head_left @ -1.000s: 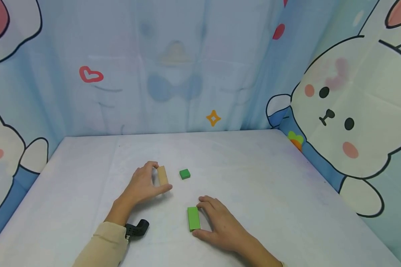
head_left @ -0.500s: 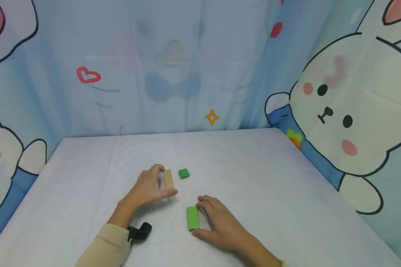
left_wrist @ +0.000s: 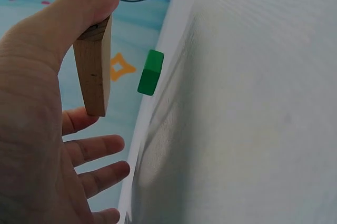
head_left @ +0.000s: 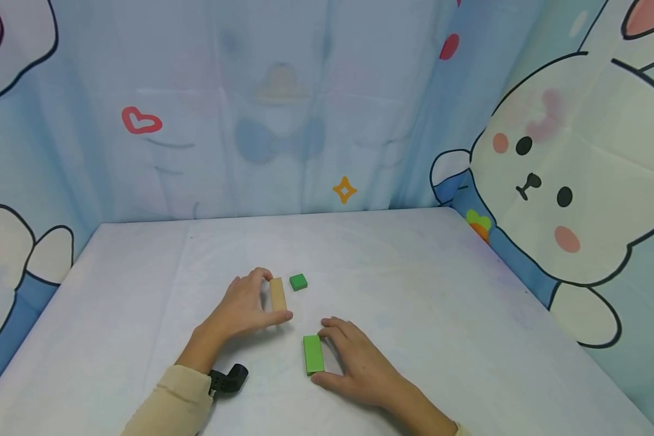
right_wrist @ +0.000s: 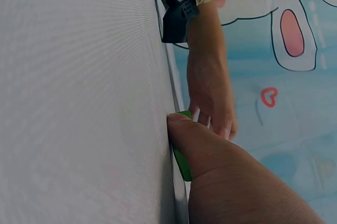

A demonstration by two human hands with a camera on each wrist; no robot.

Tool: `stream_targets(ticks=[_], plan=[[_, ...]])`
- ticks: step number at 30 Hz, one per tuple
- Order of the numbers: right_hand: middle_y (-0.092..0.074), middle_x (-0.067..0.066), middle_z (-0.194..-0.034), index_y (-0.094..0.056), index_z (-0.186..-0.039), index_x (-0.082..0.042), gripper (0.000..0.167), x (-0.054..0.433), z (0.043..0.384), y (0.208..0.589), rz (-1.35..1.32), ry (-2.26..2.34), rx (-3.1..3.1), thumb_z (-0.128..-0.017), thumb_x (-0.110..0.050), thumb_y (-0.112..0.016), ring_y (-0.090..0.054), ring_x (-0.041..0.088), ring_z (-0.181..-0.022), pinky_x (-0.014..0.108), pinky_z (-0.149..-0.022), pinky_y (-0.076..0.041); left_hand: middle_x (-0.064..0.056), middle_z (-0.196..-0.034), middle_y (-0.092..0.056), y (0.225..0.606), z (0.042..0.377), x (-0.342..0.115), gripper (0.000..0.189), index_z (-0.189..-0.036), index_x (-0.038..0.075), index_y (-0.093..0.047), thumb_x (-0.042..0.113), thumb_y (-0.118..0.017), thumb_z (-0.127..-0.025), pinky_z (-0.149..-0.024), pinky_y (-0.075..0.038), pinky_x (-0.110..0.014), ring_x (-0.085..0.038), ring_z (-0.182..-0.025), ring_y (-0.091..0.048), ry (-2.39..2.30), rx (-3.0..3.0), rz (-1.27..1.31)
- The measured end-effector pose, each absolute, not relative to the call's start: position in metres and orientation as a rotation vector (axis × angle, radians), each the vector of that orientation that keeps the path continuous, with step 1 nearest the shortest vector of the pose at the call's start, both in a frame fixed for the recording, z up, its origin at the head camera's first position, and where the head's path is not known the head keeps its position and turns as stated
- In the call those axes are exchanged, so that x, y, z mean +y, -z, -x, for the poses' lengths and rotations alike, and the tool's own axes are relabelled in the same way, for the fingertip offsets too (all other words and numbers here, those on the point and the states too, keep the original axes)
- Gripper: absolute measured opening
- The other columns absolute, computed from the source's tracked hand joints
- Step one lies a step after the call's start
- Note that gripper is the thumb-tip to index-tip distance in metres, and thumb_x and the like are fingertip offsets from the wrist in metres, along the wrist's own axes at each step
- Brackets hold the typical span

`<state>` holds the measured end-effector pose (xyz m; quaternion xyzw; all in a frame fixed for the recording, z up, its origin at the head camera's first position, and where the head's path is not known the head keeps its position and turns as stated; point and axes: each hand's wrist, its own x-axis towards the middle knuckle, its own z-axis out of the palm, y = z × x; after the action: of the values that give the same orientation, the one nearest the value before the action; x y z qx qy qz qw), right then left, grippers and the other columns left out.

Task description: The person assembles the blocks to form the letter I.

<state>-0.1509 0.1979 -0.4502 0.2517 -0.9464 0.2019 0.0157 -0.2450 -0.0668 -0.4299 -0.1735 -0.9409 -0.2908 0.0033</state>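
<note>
In the head view my left hand (head_left: pixel 242 307) pinches a plain wooden block (head_left: pixel 278 295) between thumb and index finger. The left wrist view shows that wooden block (left_wrist: pixel 93 74) raised off the white tabletop, the other fingers spread below it. Just beyond it, a small dark green block (head_left: pixel 298 281) rests on the table, apart from both hands. My right hand (head_left: pixel 360 366) grips a light green block (head_left: pixel 313 355) by its two ends, thumb at the near end and fingertips at the far one. In the right wrist view the thumb partly hides this green block (right_wrist: pixel 182 166).
The white-covered table (head_left: pixel 414 266) ends at a light blue curtain (head_left: pixel 196 151) with cartoon rabbits. On the left wrist sits a black strap-mounted device (head_left: pixel 229 379), sticking out over the cloth.
My left hand has carried the wooden block to the right and slightly nearer, closing in on the small dark green block. The right hand and its light green block stay almost still.
</note>
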Motion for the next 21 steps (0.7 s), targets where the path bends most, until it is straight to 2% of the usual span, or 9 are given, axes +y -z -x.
stream_targets(ticks=[2,5,8,13,21], plan=[[-0.050,0.000,-0.153,-0.057,-0.136,-0.019,0.068,0.198,0.151,0.451,-0.787,-0.628,-2.937,-0.088,-0.064,-0.072,-0.046,0.023,-0.145,0.048,-0.118,-0.042,-0.006,-0.121,-0.063,0.430,0.244,-0.066,0.081,-0.132,0.011,-0.051,0.064,-0.078,-0.077,-0.118,-0.036,-0.054,-0.024,-0.111,-0.059,0.914,-2.949,0.558],[-0.050,0.000,-0.154,-0.056,-0.136,-0.018,0.069,0.198,0.151,0.451,-0.791,-0.628,-2.929,-0.088,-0.066,-0.071,-0.046,0.023,-0.146,0.048,-0.119,-0.041,-0.006,-0.120,-0.063,0.429,0.242,-0.065,0.081,-0.131,0.010,-0.051,0.064,-0.078,-0.077,-0.117,-0.037,-0.054,-0.024,-0.110,-0.059,0.921,-2.954,0.575],[-0.050,0.000,-0.154,-0.056,-0.137,-0.018,0.070,0.199,0.151,0.451,-0.797,-0.625,-2.922,-0.088,-0.066,-0.071,-0.045,0.024,-0.146,0.049,-0.121,-0.039,-0.004,-0.118,-0.064,0.429,0.241,-0.063,0.081,-0.131,0.011,-0.052,0.065,-0.078,-0.076,-0.107,-0.044,-0.049,-0.022,-0.106,-0.058,0.917,-2.969,0.583],[-0.050,0.000,-0.154,-0.056,-0.137,-0.018,0.069,0.199,0.150,0.451,-0.809,-0.642,-2.902,-0.088,-0.064,-0.072,-0.046,0.023,-0.146,0.048,-0.120,-0.040,-0.002,-0.118,-0.065,0.427,0.238,-0.060,0.082,-0.131,0.014,-0.053,0.068,-0.078,-0.075,-0.096,-0.049,-0.044,-0.022,-0.106,-0.057,0.910,-2.990,0.590],[-0.050,0.000,-0.153,-0.057,-0.136,-0.017,0.068,0.199,0.150,0.451,-0.820,-0.656,-2.883,-0.087,-0.062,-0.074,-0.047,0.021,-0.144,0.045,-0.118,-0.043,-0.003,-0.118,-0.065,0.424,0.235,-0.055,0.083,-0.132,0.013,-0.052,0.067,-0.079,-0.075,-0.100,-0.048,-0.044,-0.023,-0.110,-0.059,0.896,-2.991,0.638]])
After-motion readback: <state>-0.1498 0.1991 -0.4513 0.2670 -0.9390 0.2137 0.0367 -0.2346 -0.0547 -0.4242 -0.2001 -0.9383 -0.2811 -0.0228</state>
